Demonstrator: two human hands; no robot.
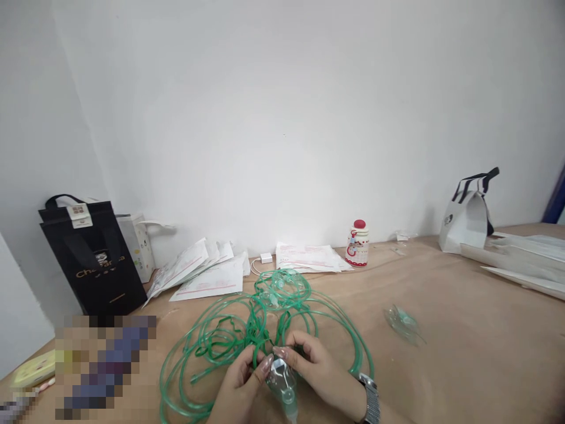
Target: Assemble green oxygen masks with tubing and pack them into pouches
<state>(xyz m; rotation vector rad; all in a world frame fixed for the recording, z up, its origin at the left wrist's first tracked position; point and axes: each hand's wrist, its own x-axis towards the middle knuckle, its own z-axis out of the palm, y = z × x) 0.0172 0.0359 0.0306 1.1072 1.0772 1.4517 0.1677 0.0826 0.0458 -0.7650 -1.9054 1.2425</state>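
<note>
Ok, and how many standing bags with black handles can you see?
2: a black bag at the far left, and a white bag near the wall on the right.

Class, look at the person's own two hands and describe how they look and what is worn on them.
The left hand and right hand are both ungloved, with long, glossy nails on the thumbs. The right wrist wears a silver-grey watch with a band that looks like metal mesh. No sleeve shows on either side.
</note>
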